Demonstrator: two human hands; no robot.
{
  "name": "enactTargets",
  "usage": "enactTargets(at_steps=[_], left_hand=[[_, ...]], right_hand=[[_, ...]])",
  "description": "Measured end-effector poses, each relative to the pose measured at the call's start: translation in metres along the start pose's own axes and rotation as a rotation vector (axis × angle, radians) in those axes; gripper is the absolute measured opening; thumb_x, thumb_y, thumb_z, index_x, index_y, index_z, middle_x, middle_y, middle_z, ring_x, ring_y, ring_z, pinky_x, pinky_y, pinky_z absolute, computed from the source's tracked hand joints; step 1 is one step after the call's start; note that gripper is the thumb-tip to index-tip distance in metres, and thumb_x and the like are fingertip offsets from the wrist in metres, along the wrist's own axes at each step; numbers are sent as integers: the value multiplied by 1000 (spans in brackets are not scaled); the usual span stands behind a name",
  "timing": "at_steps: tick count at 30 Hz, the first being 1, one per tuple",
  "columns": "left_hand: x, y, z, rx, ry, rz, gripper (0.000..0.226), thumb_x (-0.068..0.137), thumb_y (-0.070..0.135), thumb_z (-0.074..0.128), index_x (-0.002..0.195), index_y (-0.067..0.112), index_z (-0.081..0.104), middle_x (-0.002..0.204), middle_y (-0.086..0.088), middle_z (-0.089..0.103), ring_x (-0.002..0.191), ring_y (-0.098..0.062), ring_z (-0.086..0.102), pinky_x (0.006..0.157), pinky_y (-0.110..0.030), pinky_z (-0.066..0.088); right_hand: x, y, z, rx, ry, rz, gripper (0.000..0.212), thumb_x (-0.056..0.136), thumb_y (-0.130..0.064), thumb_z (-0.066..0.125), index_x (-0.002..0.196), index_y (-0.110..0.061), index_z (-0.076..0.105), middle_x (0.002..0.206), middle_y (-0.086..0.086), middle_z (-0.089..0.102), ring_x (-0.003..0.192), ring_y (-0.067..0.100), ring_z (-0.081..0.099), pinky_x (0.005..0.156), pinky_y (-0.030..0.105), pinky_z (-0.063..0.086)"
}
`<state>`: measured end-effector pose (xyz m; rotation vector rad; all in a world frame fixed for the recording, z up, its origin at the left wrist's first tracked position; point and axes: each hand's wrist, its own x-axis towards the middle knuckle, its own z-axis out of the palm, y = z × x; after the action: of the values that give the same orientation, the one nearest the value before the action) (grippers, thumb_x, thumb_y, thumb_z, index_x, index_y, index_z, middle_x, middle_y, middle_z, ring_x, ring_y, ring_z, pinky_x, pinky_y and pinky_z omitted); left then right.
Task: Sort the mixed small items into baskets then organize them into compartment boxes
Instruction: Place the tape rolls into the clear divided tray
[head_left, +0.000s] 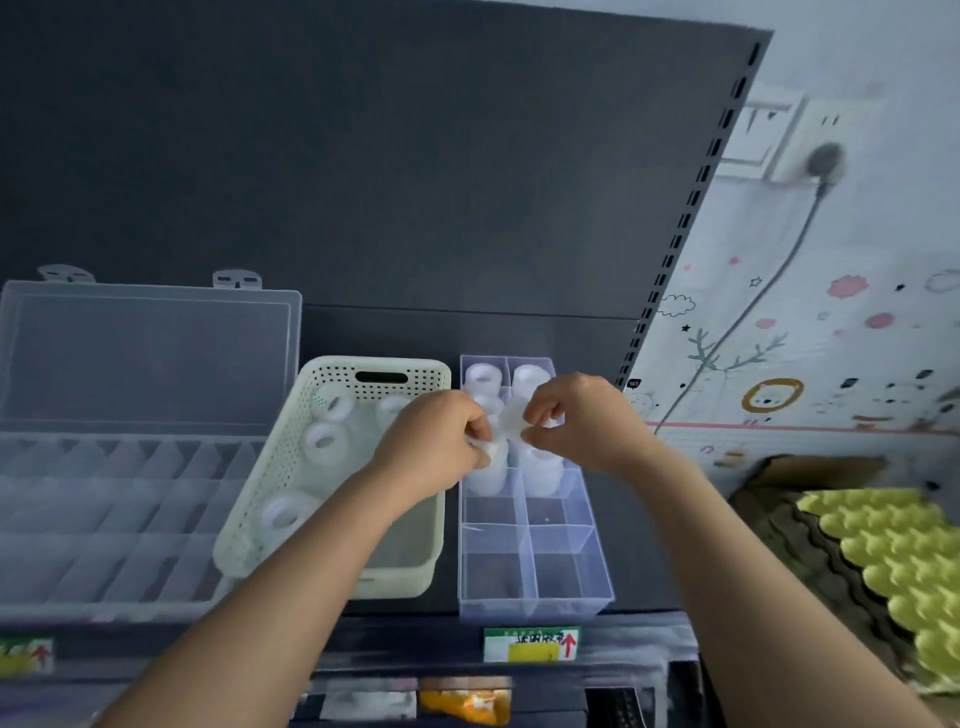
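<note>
A cream perforated basket (270, 499) on the dark shelf holds several white tape rolls (326, 441). To its right stands a clear compartment box (535, 571); its far cells hold white rolls (543, 470), its near cells hold nothing. Above the box's far half, my left hand (439, 447) and my right hand (571, 415) meet, both pinching one translucent white tape roll (511, 418) between them. The image is blurred, so the roll's exact shape is unclear.
A large clear divided case (104, 499) with its lid raised sits at the left. A dark back panel (415, 182) rises behind. Yellow egg-crate foam (893, 561) in a cardboard box lies at the right. Price labels (530, 644) line the shelf's front edge.
</note>
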<state>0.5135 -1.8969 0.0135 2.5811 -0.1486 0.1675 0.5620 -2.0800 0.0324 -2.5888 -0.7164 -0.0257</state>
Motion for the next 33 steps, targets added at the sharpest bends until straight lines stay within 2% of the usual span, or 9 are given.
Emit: enactTargets(at_steps=[3, 7, 12, 19, 21, 23, 25, 28, 33], left_hand=[[-8, 6, 4, 78, -109, -24, 19, 75, 12, 73, 71, 27, 62, 84, 11, 63, 79, -10, 58, 70, -27, 50], [-15, 11, 10, 173, -159, -8, 16, 76, 5, 60, 72, 19, 66, 83, 8, 65, 77, -13, 61, 73, -36, 55], [-17, 14, 15, 238, -240, 8, 18, 76, 7, 60, 78, 24, 67, 89, 8, 65, 81, -14, 61, 68, -29, 51], [-16, 17, 24, 300, -322, 29, 19, 77, 6, 61, 90, 18, 70, 93, 5, 65, 85, -16, 60, 73, -32, 52], [-16, 16, 28, 326, -313, 22, 17, 78, 5, 61, 88, 17, 69, 91, 4, 64, 84, -18, 60, 69, -30, 49], [-17, 15, 33, 354, -296, 28, 15, 79, 4, 60, 75, 18, 64, 80, 5, 60, 79, -21, 58, 64, -27, 42], [-18, 14, 37, 378, -296, 57, 21, 81, 5, 59, 69, 23, 63, 75, 6, 57, 80, -24, 54, 70, -29, 43], [-19, 8, 39, 418, -334, 93, 20, 88, 12, 59, 86, 24, 74, 91, 5, 65, 90, -25, 53, 91, -36, 42], [-24, 8, 33, 401, -171, 130, 20, 93, 20, 55, 87, 25, 74, 87, 8, 62, 91, -17, 49, 90, -33, 36]], right_hand=[[-15, 1, -3, -45, -110, 30, 14, 74, -25, 73, 70, -32, 62, 69, -20, 58, 75, 6, 61, 71, 22, 49], [-29, 1, -4, -105, -228, 44, 15, 73, -22, 71, 67, -32, 62, 67, -21, 57, 78, 8, 62, 74, 25, 52], [-36, 4, 1, -156, -330, 50, 11, 73, -23, 73, 73, -29, 64, 86, -9, 69, 84, 13, 63, 77, 30, 53], [-36, 13, 7, -248, -394, 27, 8, 75, -20, 68, 82, -23, 68, 90, -7, 68, 87, 15, 62, 76, 32, 54], [-33, 14, 12, -302, -399, 0, 9, 77, -19, 67, 86, -20, 69, 94, -5, 68, 90, 18, 63, 76, 33, 54], [-31, 15, 19, -340, -407, -11, 13, 78, -20, 68, 91, -16, 68, 98, 0, 68, 91, 23, 64, 72, 30, 52], [-28, 17, 25, -371, -413, -12, 16, 80, -23, 67, 93, -13, 66, 99, 5, 67, 91, 27, 64, 65, 28, 45], [-27, 21, 29, -392, -448, -23, 24, 87, -36, 64, 94, -14, 68, 98, 3, 65, 92, 26, 61, 69, 31, 48], [-22, 17, 26, -345, -417, -11, 14, 85, -22, 62, 93, -14, 71, 95, 4, 68, 89, 26, 63, 74, 36, 55]])
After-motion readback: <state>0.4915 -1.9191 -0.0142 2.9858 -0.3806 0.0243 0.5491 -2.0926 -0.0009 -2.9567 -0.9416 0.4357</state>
